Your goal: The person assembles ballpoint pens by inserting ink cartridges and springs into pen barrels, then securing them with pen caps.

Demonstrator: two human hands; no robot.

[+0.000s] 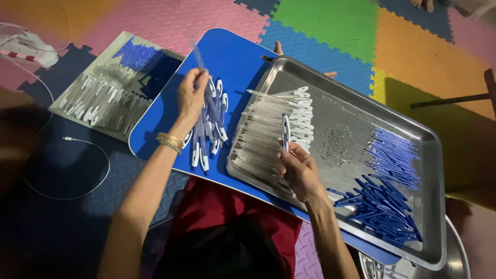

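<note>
Trays: two, one steel tray (434, 155), one flat tray (67, 103). Blue table (232, 57): one. Hands: two. Pen parts: too many to count.

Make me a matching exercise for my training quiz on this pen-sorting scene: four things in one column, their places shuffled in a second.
1. dark blue pen parts
2. small metal springs
3. finished pens
4. single pen

A. blue board, under left hand
B. held upright in right hand
C. steel tray, middle
D. tray's near right corner

Pairs: 1-D, 2-C, 3-A, 4-B
</note>
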